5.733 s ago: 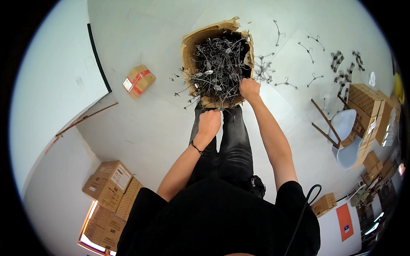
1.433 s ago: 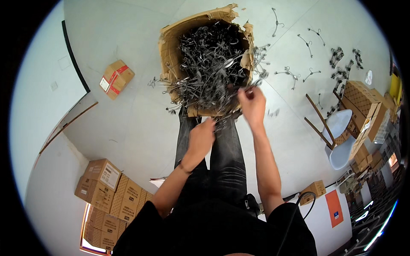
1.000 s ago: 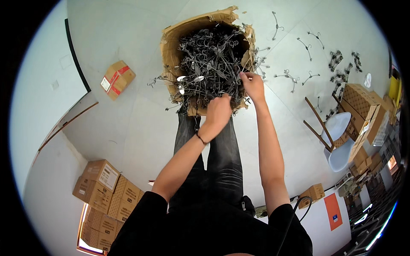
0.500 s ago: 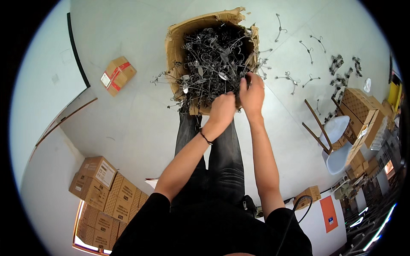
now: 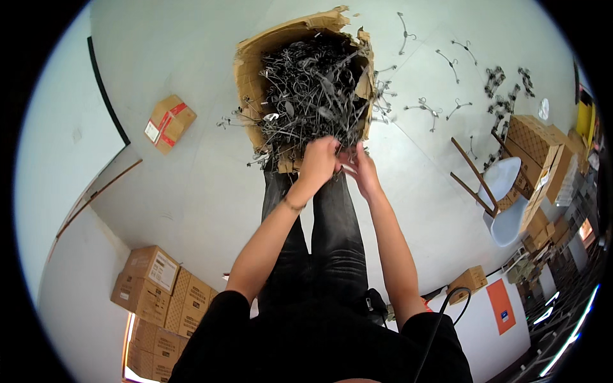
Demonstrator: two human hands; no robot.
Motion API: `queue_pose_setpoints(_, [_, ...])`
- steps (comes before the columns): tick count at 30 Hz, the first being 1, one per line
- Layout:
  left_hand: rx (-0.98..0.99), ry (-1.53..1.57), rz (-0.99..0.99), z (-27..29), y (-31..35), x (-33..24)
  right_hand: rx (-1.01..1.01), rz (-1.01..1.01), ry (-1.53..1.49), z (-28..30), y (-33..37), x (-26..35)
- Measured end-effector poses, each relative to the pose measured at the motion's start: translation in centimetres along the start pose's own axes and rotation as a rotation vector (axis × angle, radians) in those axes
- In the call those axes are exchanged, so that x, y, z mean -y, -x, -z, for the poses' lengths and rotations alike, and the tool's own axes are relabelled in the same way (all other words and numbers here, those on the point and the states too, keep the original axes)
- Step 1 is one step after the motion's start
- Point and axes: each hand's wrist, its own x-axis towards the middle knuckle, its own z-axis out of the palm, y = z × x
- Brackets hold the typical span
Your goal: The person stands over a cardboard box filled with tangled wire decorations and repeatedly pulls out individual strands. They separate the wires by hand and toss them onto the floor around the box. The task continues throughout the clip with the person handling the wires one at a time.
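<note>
Both my left hand [image 5: 317,161] and right hand [image 5: 361,171] are closed on tangled metal hangers [image 5: 313,96] at the near edge of the torn cardboard box [image 5: 250,70], which is still heaped full, only a few loose hangers [image 5: 440,83] lying on the floor [image 5: 191,191].

Your left hand [image 5: 317,161] and right hand [image 5: 361,169] are close together at the near edge of a big torn cardboard box [image 5: 250,76] in the upper middle of the frame, pulling at the tangled metal hangers [image 5: 313,96] inside. More loose hangers [image 5: 440,83] lie on the floor at the upper right. A small taped box [image 5: 168,122] sits at the left.
</note>
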Motion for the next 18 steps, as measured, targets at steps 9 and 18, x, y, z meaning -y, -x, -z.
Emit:
queue_pose_setpoints(9, [-0.011, 0.014, 0.212, 6.0, 7.1, -6.1, 0.245, 0.108, -0.191, -2.4, 1.7, 5.9])
queue_pose_setpoints(18, [0.021, -0.082, -0.005, 0.5, 7.3, -5.4, 0.148, 0.050, -0.453, 0.6, 1.5, 3.5])
